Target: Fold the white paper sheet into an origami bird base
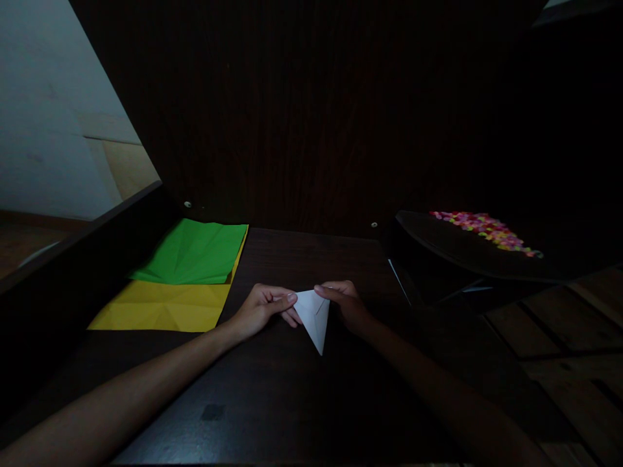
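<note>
The left hand point(267, 307) and right hand point(347, 305), thumbs pressed in, each pinch a corner of the folded white paper point(315, 314); its tip extends below the fingers. Shadow obscures the right fingers. Left of both hands, a green sheet point(197, 253) partly hides a yellow sheet point(165, 308).

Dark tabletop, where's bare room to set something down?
Behind the left hand and right hand, bare tabletop reaches the upright panel, right of the green sheet. Another patch lies nearer, bordered by the forearms and the folded white paper. The yellow sheet and green sheet crowd the left, the hands the centre; the shadowed right is unclear.
</note>
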Demonstrator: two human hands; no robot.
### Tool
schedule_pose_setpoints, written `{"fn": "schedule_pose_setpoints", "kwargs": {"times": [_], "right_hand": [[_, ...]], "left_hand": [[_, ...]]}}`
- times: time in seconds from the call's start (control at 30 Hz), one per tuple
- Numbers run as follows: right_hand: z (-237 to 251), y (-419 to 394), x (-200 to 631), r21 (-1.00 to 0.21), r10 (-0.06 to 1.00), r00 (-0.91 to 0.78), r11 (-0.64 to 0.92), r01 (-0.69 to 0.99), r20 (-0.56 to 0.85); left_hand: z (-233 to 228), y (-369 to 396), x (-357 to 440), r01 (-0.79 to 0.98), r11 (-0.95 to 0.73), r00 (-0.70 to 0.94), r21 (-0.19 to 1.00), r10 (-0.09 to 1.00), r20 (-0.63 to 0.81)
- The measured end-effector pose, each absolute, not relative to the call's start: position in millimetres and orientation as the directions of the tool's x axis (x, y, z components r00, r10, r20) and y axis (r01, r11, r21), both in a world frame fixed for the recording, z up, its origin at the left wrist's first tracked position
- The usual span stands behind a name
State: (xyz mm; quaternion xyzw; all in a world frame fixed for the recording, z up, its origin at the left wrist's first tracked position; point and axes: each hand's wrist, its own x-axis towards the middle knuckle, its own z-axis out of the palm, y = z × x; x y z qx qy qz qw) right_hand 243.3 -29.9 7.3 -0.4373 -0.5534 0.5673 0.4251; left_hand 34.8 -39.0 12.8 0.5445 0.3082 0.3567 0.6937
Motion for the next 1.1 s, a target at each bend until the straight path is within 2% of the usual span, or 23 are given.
{"fn": "schedule_pose_setpoints", "kwargs": {"times": [0.1, 0.3, 0.57, 0.8, 1.1], "right_hand": [[6.2, -30.8, 242.4, -1.000, 0.974, -0.225, 0.010, 0.017, 0.005], [4.2, -30.4, 241.7, -0.997, 0.982, -0.190, -0.023, -0.071, -0.009], [5.5, -28.9, 242.5, -0.999, 0.987, -0.155, 0.044, -0.030, 0.048], [10.0, -27.5, 242.1, -0.997, 0.986, -0.147, 0.074, -0.008, 0.074], [6.1, -29.5, 242.1, -1.000, 0.983, -0.184, 0.024, -0.008, 0.025]], "left_hand": [[11.3, -39.3, 35.6, -0.171, 0.153, 0.515, 0.973, 0.856, -0.044], [10.2, -39.8, 37.1, -0.218, 0.121, 0.386, 0.968, 0.922, -0.029], [6.2, -38.0, 37.4, -0.227, 0.117, 0.341, 0.967, 0.940, -0.034], [8.6, -38.8, 36.8, -0.188, 0.093, 0.357, 0.978, 0.934, -0.020], [3.0, -34.9, 36.7, -0.282, 0.117, 0.402, 0.952, 0.916, 0.006]]}}
